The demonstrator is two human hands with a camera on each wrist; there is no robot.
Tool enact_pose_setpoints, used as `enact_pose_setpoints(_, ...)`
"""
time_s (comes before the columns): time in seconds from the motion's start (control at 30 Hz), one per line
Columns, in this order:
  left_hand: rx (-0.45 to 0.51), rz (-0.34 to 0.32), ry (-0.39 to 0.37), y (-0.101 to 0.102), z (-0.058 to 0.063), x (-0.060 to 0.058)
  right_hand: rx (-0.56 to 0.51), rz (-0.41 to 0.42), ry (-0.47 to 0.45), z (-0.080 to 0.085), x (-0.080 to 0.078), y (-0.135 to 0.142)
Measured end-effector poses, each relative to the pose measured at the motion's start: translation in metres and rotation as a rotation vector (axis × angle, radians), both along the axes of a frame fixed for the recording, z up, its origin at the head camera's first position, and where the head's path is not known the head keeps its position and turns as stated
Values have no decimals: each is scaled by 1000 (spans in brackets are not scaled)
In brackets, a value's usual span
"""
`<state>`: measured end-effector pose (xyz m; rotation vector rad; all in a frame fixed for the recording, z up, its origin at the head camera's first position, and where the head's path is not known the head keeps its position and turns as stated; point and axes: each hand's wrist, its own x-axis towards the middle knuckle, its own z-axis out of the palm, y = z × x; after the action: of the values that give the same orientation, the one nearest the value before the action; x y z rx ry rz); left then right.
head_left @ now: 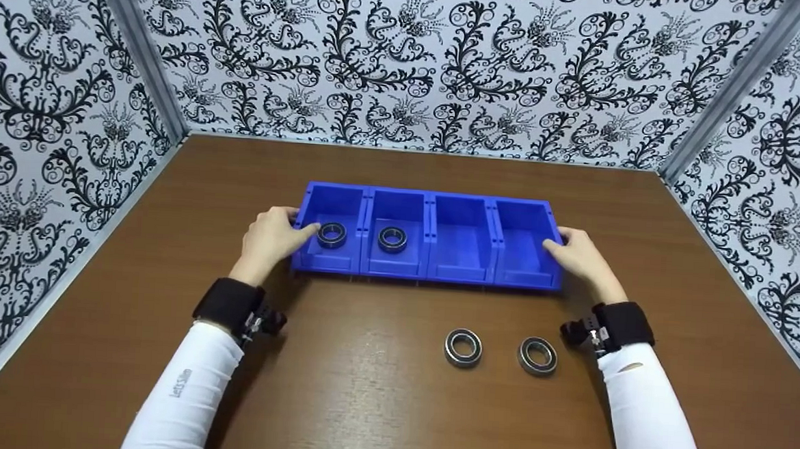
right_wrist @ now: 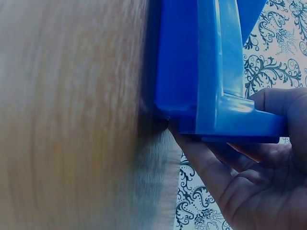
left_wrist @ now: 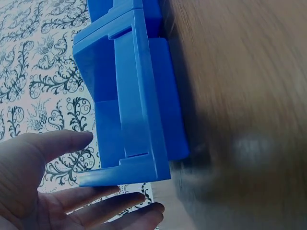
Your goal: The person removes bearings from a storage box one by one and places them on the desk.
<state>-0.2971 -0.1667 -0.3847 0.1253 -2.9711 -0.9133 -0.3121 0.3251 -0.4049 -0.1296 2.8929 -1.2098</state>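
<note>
A blue row of joined storage bins [head_left: 425, 272] spans the middle of the table, held at both ends. My left hand [head_left: 270, 239] grips its left end wall, the thumb over the top edge and the fingers outside. At the other end my right hand [head_left: 582, 258] pinches the right end wall [right_wrist: 249, 125] in the same way. One ball bearing [head_left: 331, 245] lies in the leftmost bin, near my left thumb. The neighbouring bin contains another bearing [head_left: 392, 249]. The two bins on the right hold nothing. Whether the row touches the tabletop, I cannot tell.
On the brown table [head_left: 363, 400], in front of the bins, lie two more bearings: one [head_left: 462, 362] nearer the middle and one [head_left: 538, 372] close to my right wrist. Patterned panels [head_left: 408, 67] enclose the table at the back and sides.
</note>
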Motion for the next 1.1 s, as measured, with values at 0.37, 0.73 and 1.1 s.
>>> enact_pose_setpoints(0.37, -46, -33, 58, 1, 10, 9, 3, -1, -10, 0, 0, 0)
enact_pose_setpoints(0.73, -117, -77, 103, 8, 23, 17, -1, 5, 0, 2, 1, -1)
enact_pose_setpoints(1.1, -182, -131, 120, 13, 38, 22, 13, -3, -2, 2, 1, 1)
